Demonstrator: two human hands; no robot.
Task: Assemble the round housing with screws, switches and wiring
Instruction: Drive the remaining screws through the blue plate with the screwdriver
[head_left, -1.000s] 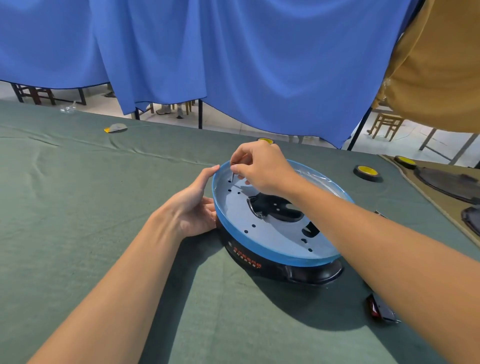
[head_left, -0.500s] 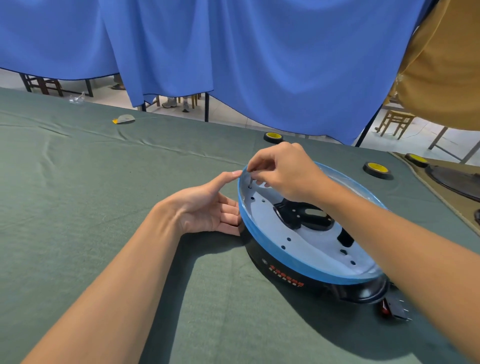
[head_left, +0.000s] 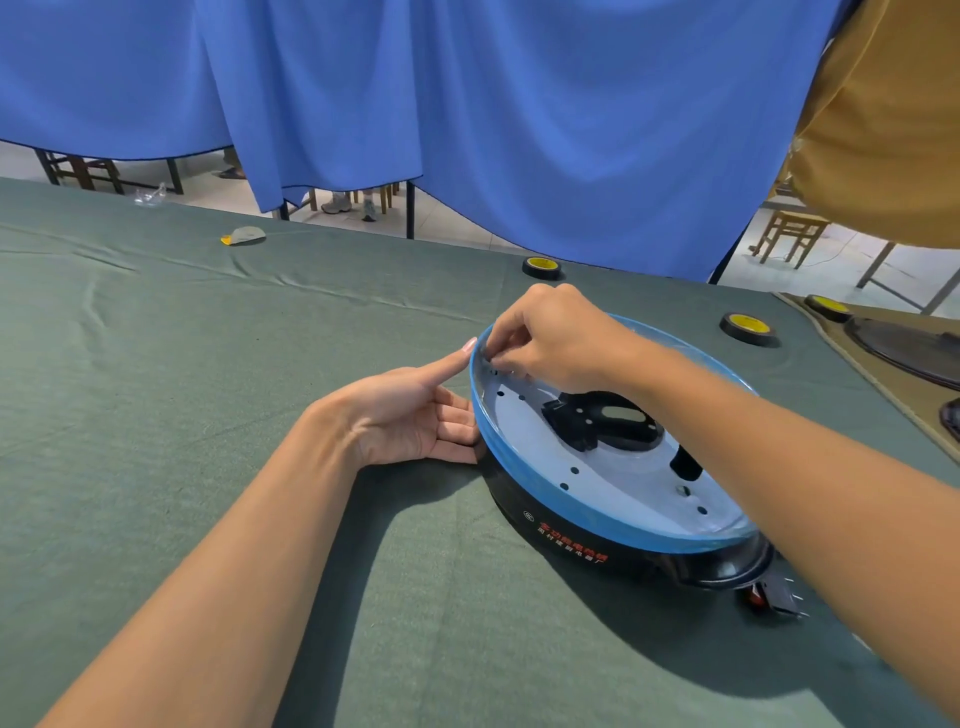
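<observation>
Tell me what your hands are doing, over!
Right hand pinching at a hole inside round housing; screw not visible. Left hand open, steadying the rim. Nothing in the way.

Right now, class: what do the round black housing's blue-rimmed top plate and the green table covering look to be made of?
Round black housing: probably glossy moulded plastic; it shows highlights and printed lettering. Its blue-rimmed top plate: likely pale metal under clear protective film, uncertain. Green table covering: matte woven cloth, with visible wrinkles.

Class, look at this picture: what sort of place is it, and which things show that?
Probably a makeshift assembly workshop. A long table under green cloth holds a round housing being worked on, tape rolls lie about, and blue curtains screen it from other tables.
</observation>
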